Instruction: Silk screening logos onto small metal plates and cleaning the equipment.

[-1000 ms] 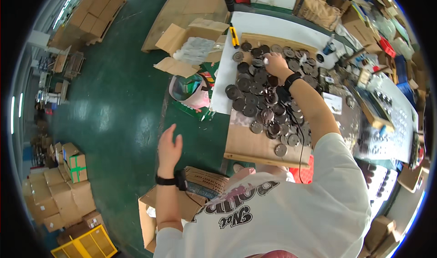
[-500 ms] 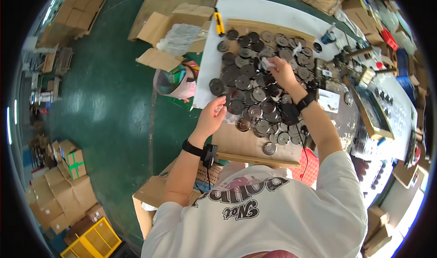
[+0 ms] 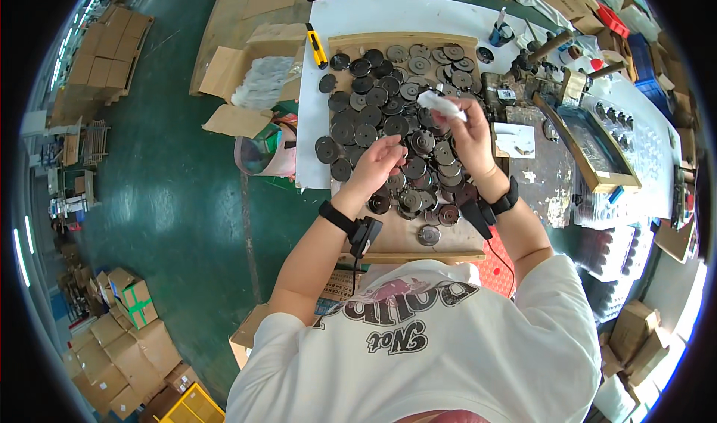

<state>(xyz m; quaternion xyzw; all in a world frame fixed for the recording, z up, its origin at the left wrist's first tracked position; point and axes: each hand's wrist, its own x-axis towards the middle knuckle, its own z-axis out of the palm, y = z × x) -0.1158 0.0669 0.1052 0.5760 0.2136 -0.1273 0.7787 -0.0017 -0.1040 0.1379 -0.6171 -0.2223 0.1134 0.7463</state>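
Many dark, round metal discs [image 3: 366, 115] with centre holes lie piled in a shallow wooden-edged tray [image 3: 418, 258]. Pinched in my right hand [image 3: 470, 141] is a crumpled white cloth or tissue [image 3: 442, 106], held above the right part of the pile. My left hand [image 3: 376, 168] hovers over the near middle of the discs, its fingers curled in toward the thumb. Whatever those fingers hold, if anything, is hidden. One disc [image 3: 429, 235] sits apart from the pile on the tray's brown base, close to the near edge.
A yellow cutter knife [image 3: 317, 47] lies by the tray's far left corner. Left of the white table [image 3: 317, 124] are an open carton [image 3: 224, 72] of clear plastic bags and a pink bin [image 3: 258, 156]. On the right are a wooden frame [image 3: 594, 150] and a blue cup [image 3: 502, 34].
My left hand has moved right, from the tray's left edge to over the discs. My right hand has come nearer to it, and more of the white cloth shows. The whole view has shifted slightly.
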